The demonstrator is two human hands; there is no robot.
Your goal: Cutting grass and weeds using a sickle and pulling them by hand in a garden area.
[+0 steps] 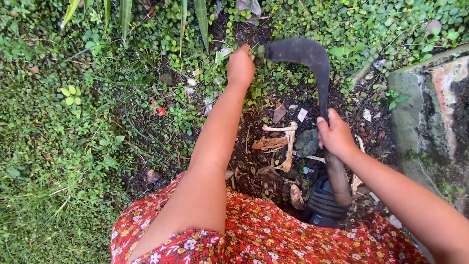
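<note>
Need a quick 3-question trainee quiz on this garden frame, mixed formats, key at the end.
1. True or false: the right hand grips the handle of the curved sickle.
2. What is the left hand nearest to? A) the stone block B) low green plants C) the dark sandal
3. Fill in: the stone block lies on the ____ side of the frame.

Key: 1 true; 2 B, the low green plants by the bare soil patch; 3 right.
</note>
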